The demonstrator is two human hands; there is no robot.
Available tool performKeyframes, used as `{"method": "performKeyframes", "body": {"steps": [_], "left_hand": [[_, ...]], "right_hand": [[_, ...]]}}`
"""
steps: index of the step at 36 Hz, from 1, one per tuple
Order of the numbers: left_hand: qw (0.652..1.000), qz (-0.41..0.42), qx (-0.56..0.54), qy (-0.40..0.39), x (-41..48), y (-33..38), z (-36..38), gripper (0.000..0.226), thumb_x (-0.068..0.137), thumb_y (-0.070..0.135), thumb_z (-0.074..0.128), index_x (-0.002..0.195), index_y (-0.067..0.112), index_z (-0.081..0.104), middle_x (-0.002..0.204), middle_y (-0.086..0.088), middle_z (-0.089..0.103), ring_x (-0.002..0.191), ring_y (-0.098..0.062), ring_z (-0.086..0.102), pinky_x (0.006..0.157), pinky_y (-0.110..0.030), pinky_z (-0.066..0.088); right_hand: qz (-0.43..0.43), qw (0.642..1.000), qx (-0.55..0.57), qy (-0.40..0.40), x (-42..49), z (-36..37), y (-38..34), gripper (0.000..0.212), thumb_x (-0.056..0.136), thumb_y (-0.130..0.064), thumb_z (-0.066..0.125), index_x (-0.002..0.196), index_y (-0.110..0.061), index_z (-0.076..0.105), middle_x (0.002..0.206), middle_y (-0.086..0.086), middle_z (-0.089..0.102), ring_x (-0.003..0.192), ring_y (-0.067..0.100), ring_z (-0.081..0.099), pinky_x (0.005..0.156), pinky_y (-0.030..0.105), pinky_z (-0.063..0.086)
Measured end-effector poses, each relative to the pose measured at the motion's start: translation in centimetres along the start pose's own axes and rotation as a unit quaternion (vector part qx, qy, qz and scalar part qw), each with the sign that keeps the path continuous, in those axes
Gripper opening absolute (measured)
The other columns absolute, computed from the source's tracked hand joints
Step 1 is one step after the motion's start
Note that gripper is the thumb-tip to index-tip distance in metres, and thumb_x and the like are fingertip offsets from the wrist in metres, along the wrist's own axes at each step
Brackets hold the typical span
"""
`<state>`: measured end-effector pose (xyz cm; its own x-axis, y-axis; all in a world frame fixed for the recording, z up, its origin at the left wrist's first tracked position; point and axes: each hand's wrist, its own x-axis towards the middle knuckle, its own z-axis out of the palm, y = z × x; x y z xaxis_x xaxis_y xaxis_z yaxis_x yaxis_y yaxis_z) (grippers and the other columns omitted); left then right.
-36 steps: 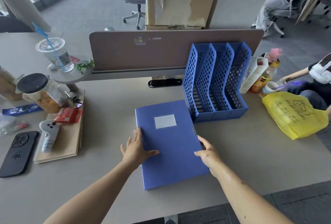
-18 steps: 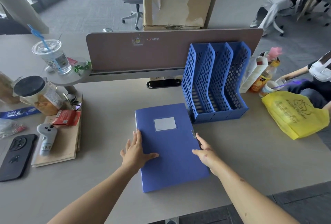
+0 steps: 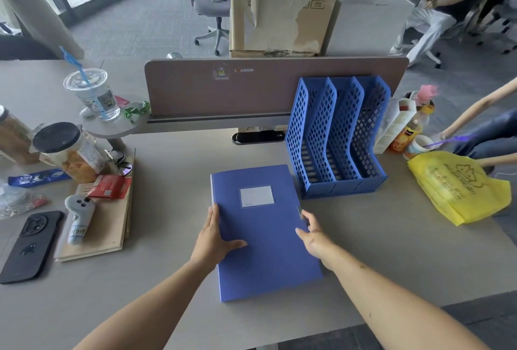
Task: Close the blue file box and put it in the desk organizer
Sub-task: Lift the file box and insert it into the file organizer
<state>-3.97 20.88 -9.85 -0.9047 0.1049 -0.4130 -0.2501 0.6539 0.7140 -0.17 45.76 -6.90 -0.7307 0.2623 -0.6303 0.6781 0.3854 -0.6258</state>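
Note:
The blue file box (image 3: 265, 254) lies flat on the desk with its lid down and a white label on top. My left hand (image 3: 214, 240) grips its left edge, thumb on the lid and fingers along the side. My right hand (image 3: 313, 233) rests at the right edge by the small clasp, fingers curled against the side. The blue mesh desk organizer (image 3: 335, 140) with three upright slots stands just behind and to the right of the box, slots holding nothing.
A yellow bag (image 3: 461, 184) lies at the right, bottles and a cup (image 3: 414, 128) beside the organizer. On the left are a notebook (image 3: 106, 226), a black phone (image 3: 28, 243), a jar (image 3: 67, 151) and a drink cup (image 3: 92, 95). Another person's arms (image 3: 475, 131) reach in at far right. A desk divider (image 3: 251, 89) runs behind.
My right hand has slid forward along the box's right edge toward the clasp. My left hand stays on the left edge. The box has hardly moved.

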Motion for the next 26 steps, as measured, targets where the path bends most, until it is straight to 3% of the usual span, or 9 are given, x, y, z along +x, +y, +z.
{"method": "performKeyframes", "body": {"steps": [5, 8, 11, 16, 20, 22, 26], "left_hand": [[0.998, 0.028, -0.053, 0.032, 0.1, 0.4, -1.9, 0.132, 0.063, 0.028, 0.092, 0.158, 0.034, 0.0, 0.168, 0.011, 0.008, 0.149, -0.023, 0.027, 0.11, -0.037, 0.037], [0.994, 0.06, -0.075, 0.057, 0.3, 1.7, -3.5, 0.131, 0.063, 0.024, 0.092, 0.158, 0.033, 0.003, 0.168, 0.012, 0.01, 0.151, -0.019, 0.024, 0.104, -0.029, 0.034], [0.989, 0.091, -0.081, 0.084, 0.3, 3.0, -5.6, 0.131, 0.062, 0.021, 0.093, 0.158, 0.033, 0.005, 0.167, 0.012, 0.015, 0.15, -0.019, 0.026, 0.106, -0.031, 0.036], [0.977, 0.129, -0.116, 0.121, 0.3, 5.4, -8.0, 0.13, 0.062, 0.02, 0.093, 0.158, 0.032, 0.007, 0.163, 0.012, 0.025, 0.148, -0.018, 0.03, 0.1, -0.029, 0.038], [0.967, 0.155, -0.162, 0.119, 0.1, 6.8, -8.3, 0.131, 0.062, 0.025, 0.093, 0.158, 0.036, 0.004, 0.151, 0.028, 0.021, 0.148, -0.016, 0.028, 0.101, -0.031, 0.04], [0.965, 0.164, -0.175, 0.107, 0.1, 7.5, -8.3, 0.133, 0.062, 0.028, 0.094, 0.157, 0.037, 0.002, 0.15, 0.03, 0.018, 0.148, -0.014, 0.026, 0.102, -0.028, 0.036], [0.963, 0.184, -0.192, 0.054, 0.1, 9.4, -8.0, 0.14, 0.049, 0.048, 0.094, 0.155, 0.046, 0.003, 0.158, 0.026, 0.022, 0.145, -0.006, 0.027, 0.107, -0.028, 0.034]], "right_hand": [[-0.044, 0.995, 0.08, 0.04, -1.0, 1.6, -1.8, 0.068, 0.101, -0.01, 0.045, 0.155, -0.03, 0.01, 0.164, 0.0, 0.006, 0.147, 0.022, 0.022, 0.111, 0.037, 0.027], [-0.053, 0.992, 0.078, 0.083, -1.4, 1.4, -3.7, 0.074, 0.098, -0.023, 0.054, 0.156, -0.03, 0.009, 0.164, 0.001, 0.005, 0.147, 0.022, 0.021, 0.114, 0.041, 0.026], [-0.073, 0.988, 0.074, 0.114, -1.6, 0.1, -5.7, 0.082, 0.09, -0.04, 0.062, 0.155, -0.021, 0.016, 0.157, 0.003, 0.017, 0.145, 0.022, 0.024, 0.115, 0.038, 0.027], [-0.164, 0.973, 0.095, 0.129, -3.4, -2.7, -9.5, 0.06, 0.093, -0.039, 0.059, 0.146, -0.022, 0.036, 0.141, 0.004, 0.033, 0.13, 0.022, 0.039, 0.098, 0.026, 0.031], [-0.236, 0.96, 0.109, 0.108, -5.0, -5.3, -11.7, 0.023, 0.096, -0.037, 0.054, 0.117, -0.03, 0.049, 0.126, -0.001, 0.054, 0.108, 0.014, 0.053, 0.093, 0.031, 0.04], [-0.263, 0.956, 0.1, 0.088, -6.4, -7.2, -12.6, 0.022, 0.097, -0.039, 0.052, 0.116, -0.026, 0.051, 0.116, -0.01, 0.06, 0.105, 0.008, 0.057, 0.098, 0.036, 0.045], [-0.294, 0.95, 0.052, 0.088, -9.7, -11.4, -14.0, 0.024, 0.094, -0.041, 0.056, 0.111, -0.025, 0.052, 0.102, -0.011, 0.063, 0.097, 0.013, 0.063, 0.079, 0.027, 0.047]]}}
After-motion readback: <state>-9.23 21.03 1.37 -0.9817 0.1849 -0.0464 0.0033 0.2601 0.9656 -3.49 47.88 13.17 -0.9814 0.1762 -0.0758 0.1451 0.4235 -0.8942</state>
